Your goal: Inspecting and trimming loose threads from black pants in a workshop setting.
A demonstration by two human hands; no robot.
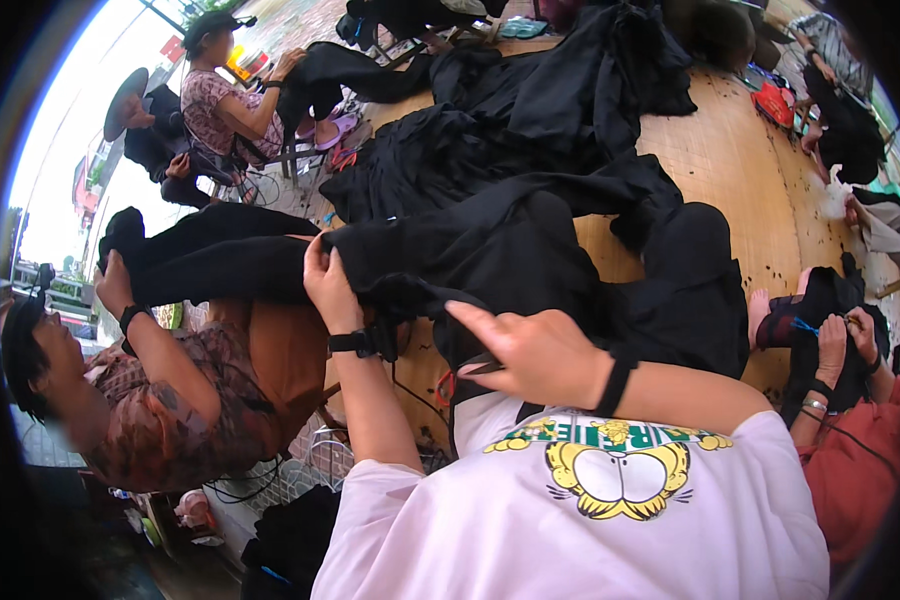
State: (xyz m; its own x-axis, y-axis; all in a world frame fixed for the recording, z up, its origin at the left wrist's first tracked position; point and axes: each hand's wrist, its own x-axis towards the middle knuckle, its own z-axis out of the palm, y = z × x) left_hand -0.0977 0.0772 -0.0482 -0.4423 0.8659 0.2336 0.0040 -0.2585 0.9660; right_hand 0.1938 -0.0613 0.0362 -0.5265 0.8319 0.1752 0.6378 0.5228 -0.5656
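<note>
A long black garment (420, 245) stretches across my lap and off to the left. My left hand (330, 285) pinches its edge between thumb and fingers. To the right of it, my right hand (535, 350) is over the cloth, index finger stretched out to the left and thumb apart below. The other fingers of that hand are curled. A dark pointed shape shows between its thumb and index finger; whether this is cloth or a tool I cannot tell. Each of my wrists wears a black band. At the left, a co-worker's hand (115, 285) grips another stretch of black cloth.
Before me a large heap of black cloth (490, 130) covers part of a brown floor (740, 170) with scattered dark bits. A co-worker in a patterned shirt (170, 400) sits close at my left, another in red (860, 460) at my right. Several people sit farther off.
</note>
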